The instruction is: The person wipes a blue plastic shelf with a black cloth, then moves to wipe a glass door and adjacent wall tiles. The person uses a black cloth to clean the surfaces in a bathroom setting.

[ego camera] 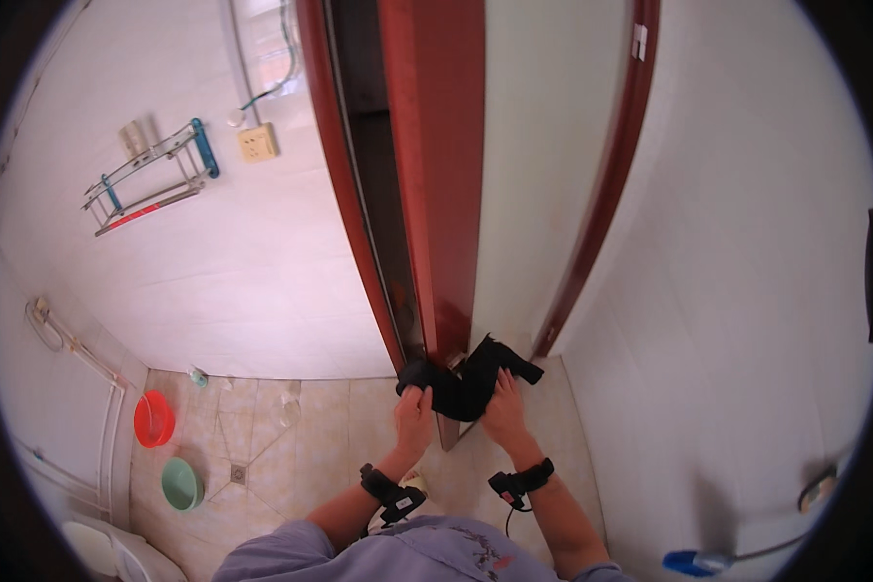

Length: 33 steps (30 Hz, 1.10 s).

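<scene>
A black cloth (pixel 469 393), perhaps a garment, hangs bunched between my two hands. My left hand (pixel 412 423) pinches its left end. At the cloth's right part, my right hand (pixel 508 418) grips it with the fingers over the fabric, and one end sticks out to the right beyond them. Behind the cloth stands a partly open red-brown door (pixel 447 182) with a pale panel (pixel 545 160). The cloth covers a lower stretch of the door and most of a small metal fitting on it. Black bands are strapped around both my wrists.
A red basin (pixel 154 419) and a green basin (pixel 182 484) stand on the tiled floor at left, near a drain (pixel 238 474). A metal rack (pixel 153 178) and a socket (pixel 257 142) are on the left wall. A blue-headed brush-like object (pixel 691 563) shows at lower right.
</scene>
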Motion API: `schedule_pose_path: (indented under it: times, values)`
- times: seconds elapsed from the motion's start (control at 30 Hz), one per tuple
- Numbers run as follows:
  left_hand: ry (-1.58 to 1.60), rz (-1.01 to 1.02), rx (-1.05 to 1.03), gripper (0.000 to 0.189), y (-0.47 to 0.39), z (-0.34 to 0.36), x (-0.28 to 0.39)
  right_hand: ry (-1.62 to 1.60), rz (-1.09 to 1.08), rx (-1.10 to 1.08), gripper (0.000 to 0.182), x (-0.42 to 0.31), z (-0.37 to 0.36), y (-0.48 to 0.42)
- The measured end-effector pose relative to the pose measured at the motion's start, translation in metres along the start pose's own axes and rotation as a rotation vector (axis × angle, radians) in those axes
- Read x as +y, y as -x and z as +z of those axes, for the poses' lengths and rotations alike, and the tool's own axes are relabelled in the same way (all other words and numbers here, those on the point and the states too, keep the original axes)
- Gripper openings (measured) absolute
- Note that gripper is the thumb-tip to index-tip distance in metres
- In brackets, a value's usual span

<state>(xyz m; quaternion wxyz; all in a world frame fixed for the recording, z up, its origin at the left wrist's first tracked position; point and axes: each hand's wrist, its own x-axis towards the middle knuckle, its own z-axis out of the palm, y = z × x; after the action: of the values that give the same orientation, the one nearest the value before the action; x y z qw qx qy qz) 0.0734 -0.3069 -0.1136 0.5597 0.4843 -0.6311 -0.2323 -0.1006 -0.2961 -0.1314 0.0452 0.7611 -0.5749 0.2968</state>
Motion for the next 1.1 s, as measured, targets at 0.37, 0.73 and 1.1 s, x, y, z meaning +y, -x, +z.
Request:
schedule_pose_path:
  times: [0.37,0.73,1.1]
  values:
    - [-0.024,-0.154,0.048,0.026,-0.08,-0.028,-0.061,0.059,-0.07,0.047,0.051,-0.016,0.093,-0.107]
    - [-0.059,-0.159,0.055,0.025,-0.131,-0.061,-0.119,0.134,-0.011,0.009,0.052,-0.032,0.157,-0.215]
    - [-0.143,-0.066,0.104,0.021,-0.18,-0.07,-0.146,0.1,-0.056,0.019,0.051,-0.007,0.213,-0.29]
